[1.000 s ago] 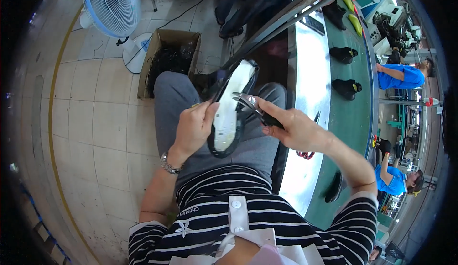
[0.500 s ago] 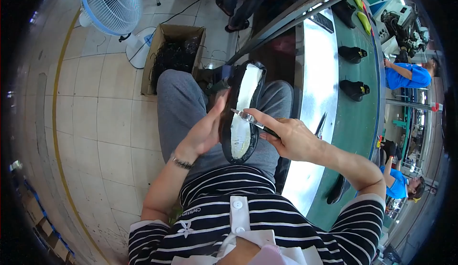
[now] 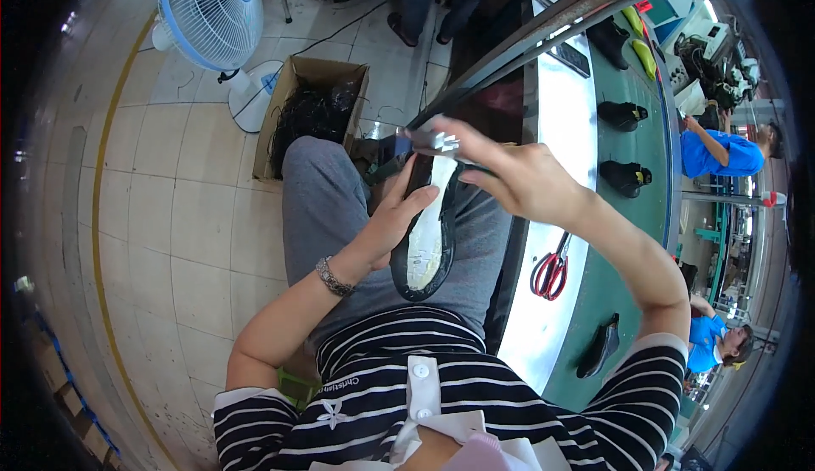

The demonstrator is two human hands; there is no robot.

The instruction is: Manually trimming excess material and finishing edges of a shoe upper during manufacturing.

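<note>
Holds shoe (image 3: 427, 233) sole-up above lap (image 3: 480, 242)

Grips the shoe with the left hand (image 3: 386, 229), with thumb on the pale sole (image 3: 429, 255) and fingers against the left side. Wears a metal band (image 3: 334, 277) on that wrist. Holds pliers (image 3: 440, 142), blurred, in the right hand (image 3: 539, 182), with fingers closed around them, at the shoe's far end. Cannot tell, for the blur, of any contact between pliers and shoe. Sits beside a metal ledge (image 3: 556, 123), with red-handled scissors (image 3: 552, 276) lying on it. Has, beyond the ledge, a green belt (image 3: 607, 233) bearing several black shoes (image 3: 624, 115). Faces, ahead and to the left, a carton (image 3: 270, 136) of dark scraps (image 3: 318, 123), with a fan (image 3: 212, 13) just past it.
</note>
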